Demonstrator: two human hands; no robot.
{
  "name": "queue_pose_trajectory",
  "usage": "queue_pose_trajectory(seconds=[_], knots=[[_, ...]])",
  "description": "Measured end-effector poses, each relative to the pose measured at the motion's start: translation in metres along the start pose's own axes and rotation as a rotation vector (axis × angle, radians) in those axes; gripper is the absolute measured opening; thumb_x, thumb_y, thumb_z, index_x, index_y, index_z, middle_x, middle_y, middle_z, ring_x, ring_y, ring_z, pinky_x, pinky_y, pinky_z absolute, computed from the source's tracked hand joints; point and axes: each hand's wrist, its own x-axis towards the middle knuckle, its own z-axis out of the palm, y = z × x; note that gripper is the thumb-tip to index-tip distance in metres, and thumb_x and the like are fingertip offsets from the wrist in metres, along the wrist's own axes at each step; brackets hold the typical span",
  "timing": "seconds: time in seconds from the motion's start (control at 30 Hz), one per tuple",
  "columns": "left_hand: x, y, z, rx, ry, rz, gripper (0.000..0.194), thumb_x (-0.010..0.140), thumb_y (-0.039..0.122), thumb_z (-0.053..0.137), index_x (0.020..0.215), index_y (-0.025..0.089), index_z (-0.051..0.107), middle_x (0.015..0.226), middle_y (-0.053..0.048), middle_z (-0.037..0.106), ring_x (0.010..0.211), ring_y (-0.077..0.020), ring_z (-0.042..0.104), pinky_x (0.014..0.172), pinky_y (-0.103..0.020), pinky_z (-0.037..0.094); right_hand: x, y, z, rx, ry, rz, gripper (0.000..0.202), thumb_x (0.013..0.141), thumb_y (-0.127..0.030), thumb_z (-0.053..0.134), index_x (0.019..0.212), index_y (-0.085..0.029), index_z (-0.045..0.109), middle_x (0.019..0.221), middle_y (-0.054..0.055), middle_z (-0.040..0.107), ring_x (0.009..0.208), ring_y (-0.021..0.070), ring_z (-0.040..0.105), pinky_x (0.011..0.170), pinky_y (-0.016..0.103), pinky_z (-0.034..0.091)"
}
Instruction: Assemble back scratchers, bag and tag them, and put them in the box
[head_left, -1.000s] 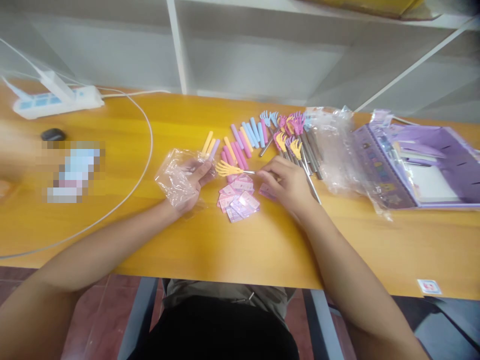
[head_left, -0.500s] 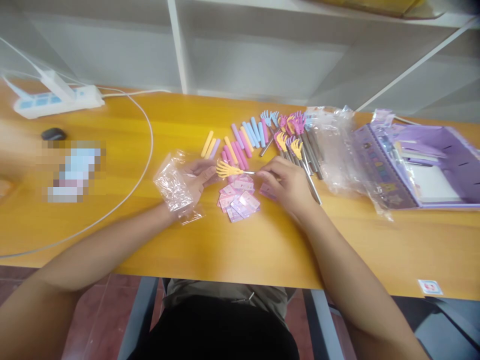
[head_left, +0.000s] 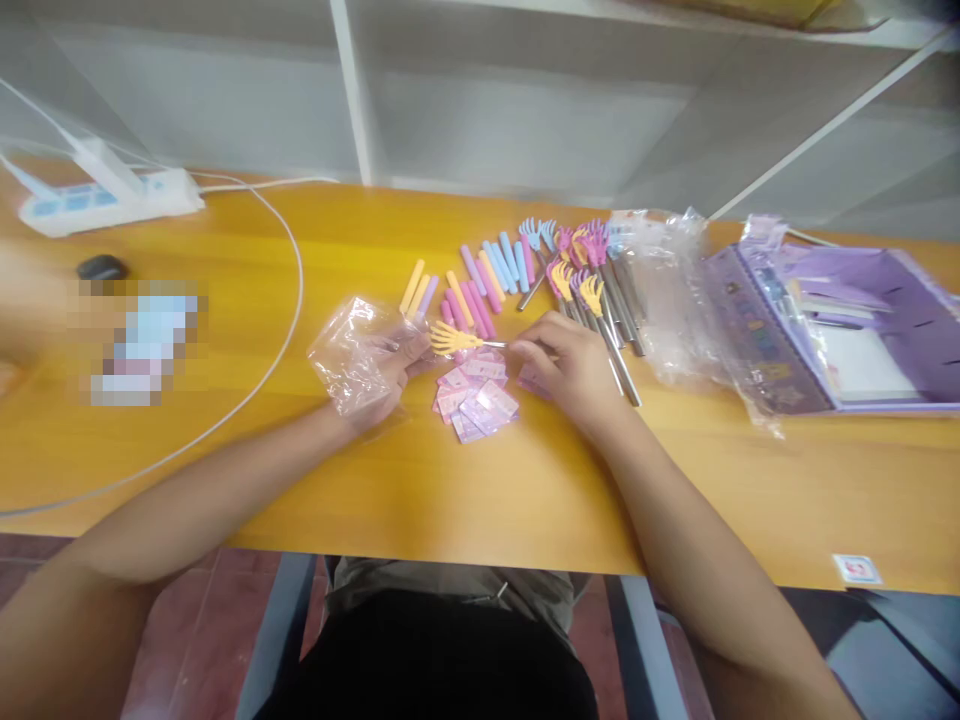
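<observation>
My right hand (head_left: 574,362) is closed on the metal rod of a back scratcher (head_left: 459,341) with a yellow hand-shaped head pointing left. Its claws lie close to the fingertips of my left hand (head_left: 390,380), at the edge of a clear plastic bag (head_left: 346,345). That bag is pinched in my left hand and partly covers it. Whether the claws are inside the bag's mouth I cannot tell. Below the scratcher lies a loose pile of pink and purple cards (head_left: 480,408). Just beyond are pink, yellow, purple and blue tubes (head_left: 480,305).
More back scratchers (head_left: 600,300) lie behind my right hand, beside a heap of clear bags (head_left: 667,300). A purple box (head_left: 832,340) stands at the right. On the left are a power strip (head_left: 112,200), a black mouse (head_left: 103,268) and a looping white cable (head_left: 300,270).
The plastic bag has shifted and spread slightly over my left hand. The back scratcher stays almost in place, still held in my right hand.
</observation>
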Motion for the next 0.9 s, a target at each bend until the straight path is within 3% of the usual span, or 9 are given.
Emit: queue_pose_trajectory(seconds=[0.17, 0.3, 0.6, 0.73, 0.9], knots=[[-0.001, -0.003, 0.0, -0.015, -0.016, -0.009, 0.03, 0.079, 0.036, 0.103, 0.084, 0.017, 0.079, 0.094, -0.004, 0.079, 0.102, -0.0248, 0.081, 0.102, -0.045, 0.07, -0.002, 0.0, 0.007, 0.004, 0.005, 0.012, 0.026, 0.109, -0.037, 0.069, 0.089, -0.023, 0.077, 0.086, 0.004, 0.072, 0.08, 0.0198, 0.067, 0.074, 0.033, 0.051], [-0.002, -0.001, 0.003, 0.001, 0.013, -0.017, 0.034, 0.076, 0.037, 0.104, 0.088, 0.017, 0.079, 0.096, -0.003, 0.08, 0.102, -0.0246, 0.081, 0.102, -0.046, 0.069, -0.004, -0.002, 0.014, 0.008, 0.013, 0.017, 0.026, 0.11, -0.036, 0.068, 0.09, -0.023, 0.077, 0.085, 0.004, 0.072, 0.08, 0.0199, 0.067, 0.073, 0.033, 0.051], [-0.007, -0.002, 0.007, 0.133, -0.082, -0.098, 0.042, 0.081, 0.056, 0.098, 0.097, 0.02, 0.085, 0.105, -0.006, 0.087, 0.112, -0.0317, 0.083, 0.109, -0.048, 0.063, -0.013, -0.039, 0.029, 0.015, 0.046, -0.031, 0.025, 0.112, -0.037, 0.066, 0.094, -0.021, 0.073, 0.091, 0.005, 0.074, 0.083, 0.0192, 0.069, 0.074, 0.032, 0.049], [-0.006, 0.002, 0.006, 0.074, -0.013, -0.003, 0.036, 0.081, 0.048, 0.101, 0.098, 0.021, 0.084, 0.108, -0.004, 0.087, 0.115, -0.0274, 0.082, 0.107, -0.041, 0.065, -0.013, -0.038, 0.025, -0.028, -0.034, -0.002, 0.031, 0.115, -0.043, 0.059, 0.097, -0.021, 0.072, 0.092, 0.006, 0.073, 0.082, 0.0199, 0.067, 0.073, 0.032, 0.045], [0.0, 0.012, 0.003, -0.014, 0.094, 0.078, 0.034, 0.085, 0.045, 0.098, 0.099, 0.018, 0.084, 0.109, -0.007, 0.087, 0.108, -0.0223, 0.084, 0.104, -0.035, 0.067, -0.008, -0.023, 0.011, -0.116, -0.096, 0.124, 0.051, 0.115, -0.053, 0.054, 0.074, -0.022, 0.057, 0.07, 0.003, 0.061, 0.066, 0.0183, 0.055, 0.064, 0.034, 0.033]])
